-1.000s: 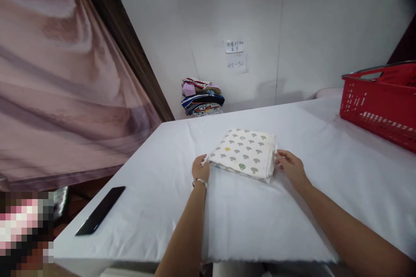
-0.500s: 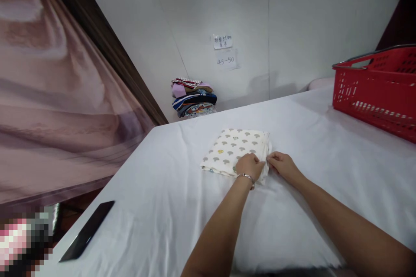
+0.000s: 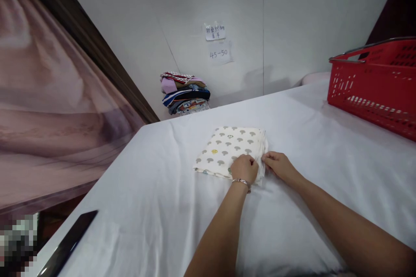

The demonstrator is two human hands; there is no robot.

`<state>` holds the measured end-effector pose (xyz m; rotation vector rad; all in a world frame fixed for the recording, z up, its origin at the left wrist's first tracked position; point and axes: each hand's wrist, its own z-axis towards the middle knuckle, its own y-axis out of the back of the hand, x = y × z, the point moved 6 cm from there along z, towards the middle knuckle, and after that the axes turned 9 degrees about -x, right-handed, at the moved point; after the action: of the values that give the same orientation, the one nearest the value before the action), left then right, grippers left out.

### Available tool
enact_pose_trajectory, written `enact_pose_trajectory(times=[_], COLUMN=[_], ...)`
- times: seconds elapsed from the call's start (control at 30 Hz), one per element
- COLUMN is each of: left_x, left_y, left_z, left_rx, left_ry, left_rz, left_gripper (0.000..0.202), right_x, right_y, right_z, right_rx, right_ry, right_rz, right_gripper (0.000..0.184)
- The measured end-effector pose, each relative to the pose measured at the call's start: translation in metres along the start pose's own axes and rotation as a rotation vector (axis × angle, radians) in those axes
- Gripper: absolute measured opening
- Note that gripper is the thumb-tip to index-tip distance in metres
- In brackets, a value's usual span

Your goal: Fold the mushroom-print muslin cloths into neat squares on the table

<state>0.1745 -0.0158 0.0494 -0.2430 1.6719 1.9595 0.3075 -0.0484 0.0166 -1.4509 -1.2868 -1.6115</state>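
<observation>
A folded white cloth printed with small grey mushrooms (image 3: 227, 149) lies in the middle of the white-covered table (image 3: 292, 121). My left hand (image 3: 244, 168), with a bracelet at the wrist, rests on the cloth's near right corner, its fingers curled round the edge. My right hand (image 3: 276, 165) touches the same corner from the right, fingers pinched on the cloth's layered edge. The two hands almost meet.
A red plastic basket (image 3: 373, 86) stands at the table's right. A stack of folded clothes (image 3: 185, 93) sits at the back by the wall, under paper labels (image 3: 216, 32). A dark phone (image 3: 66, 244) lies near the front left edge. Pink curtain (image 3: 48, 95) hangs left.
My left hand crossed from the cloth's left side to its near right corner, beside my right hand. The view has shifted a little to the right and up.
</observation>
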Motion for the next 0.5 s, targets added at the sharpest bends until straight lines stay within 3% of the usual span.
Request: enact_pose_trajectory(times=[0.23, 0.5], left_x=[0.0009, -0.0055], left_y=[0.0011, -0.0047], left_z=[-0.0028, -0.0076], left_rx=[-0.024, -0.049], left_ry=[-0.042, -0.107], left_rz=[-0.236, -0.154], left_gripper=[0.012, 0.013], right_x=[0.001, -0.0085], right_y=[-0.0002, -0.0021], right_z=[-0.001, 0.0035], right_rx=[0.025, 0.061], right_ry=[-0.031, -0.038], right_rz=[0.036, 0.072], right_gripper=[0.022, 0.019])
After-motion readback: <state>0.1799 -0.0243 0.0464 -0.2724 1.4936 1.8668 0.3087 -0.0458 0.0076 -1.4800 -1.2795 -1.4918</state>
